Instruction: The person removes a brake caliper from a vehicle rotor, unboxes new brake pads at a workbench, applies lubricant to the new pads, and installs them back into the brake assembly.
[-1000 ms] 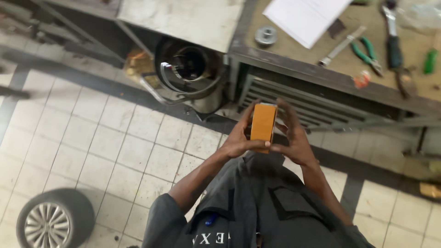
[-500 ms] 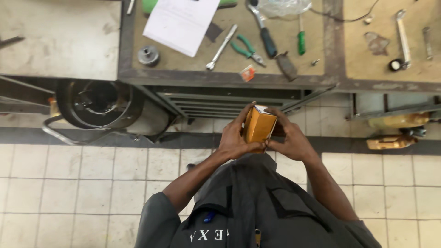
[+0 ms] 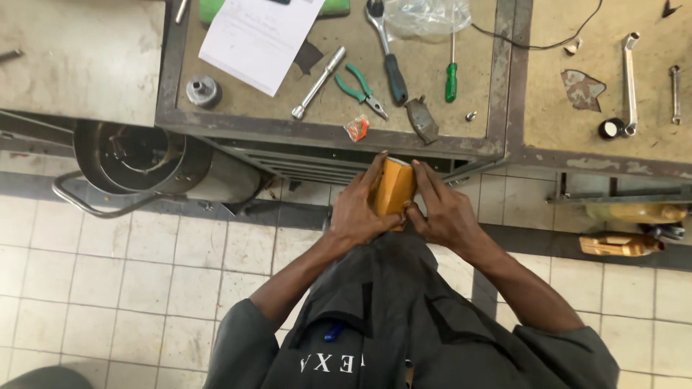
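I hold a small orange box (image 3: 393, 189) upright in front of my chest with both hands. My left hand (image 3: 355, 209) wraps its left side, fingers reaching up along the edge. My right hand (image 3: 441, 209) grips the right side, the thumb pressing at the box's lower corner. The box's top end is pale and points toward the metal workbench (image 3: 324, 132) just ahead. My dark grey work shirt fills the lower part of the view.
The bench carries a sheet of paper (image 3: 258, 32), a socket wrench (image 3: 318, 82), green pliers (image 3: 362, 89), a green screwdriver (image 3: 451, 79), a round socket (image 3: 203, 91) and a plastic bag (image 3: 425, 16). A metal drum (image 3: 144, 158) stands left; yellow bottles (image 3: 621, 245) lie right.
The view has shifted toward the workbench, which now sits closer. Both hands have kept the orange box and turned it slightly, with the right thumb working at its lower edge.
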